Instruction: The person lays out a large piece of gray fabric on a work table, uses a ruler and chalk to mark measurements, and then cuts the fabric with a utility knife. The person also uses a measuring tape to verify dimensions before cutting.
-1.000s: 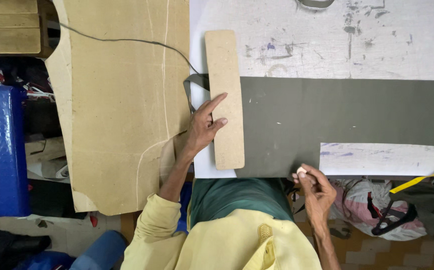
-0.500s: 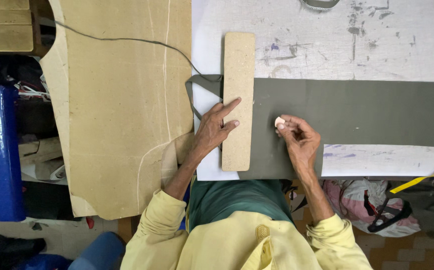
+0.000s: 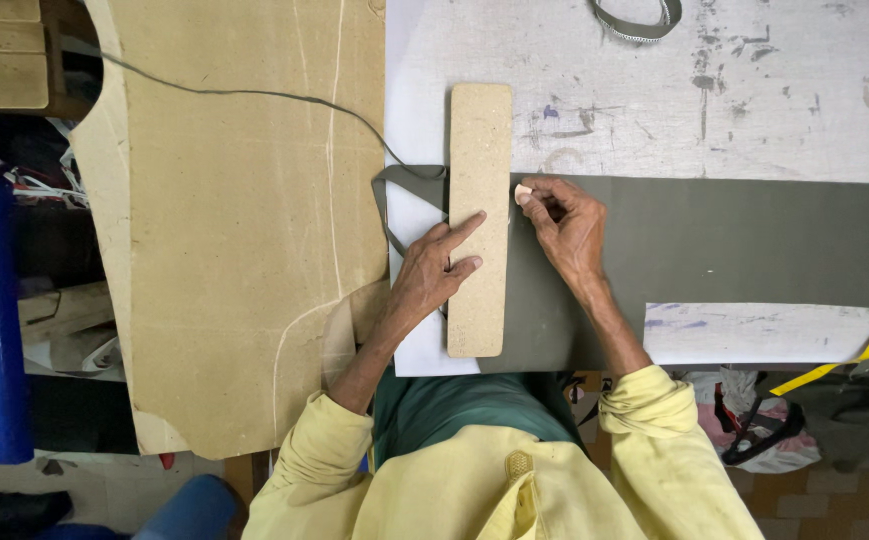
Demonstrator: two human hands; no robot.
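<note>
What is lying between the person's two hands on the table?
In the head view, a long flat fibreboard strip lies between them on the grey cloth. The left hand presses on it; the right hand holds a small white chalk piece at its edge.

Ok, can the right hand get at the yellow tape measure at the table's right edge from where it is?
Probably yes: the right hand holds chalk beside the board strip, and only flat grey cloth lies between it and the yellow tape measure.

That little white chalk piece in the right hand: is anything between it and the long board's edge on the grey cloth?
Nothing visible does. The right hand pinches the small white chalk piece right at the long tan fibreboard strip, which the left hand presses flat on the grey cloth.
</note>
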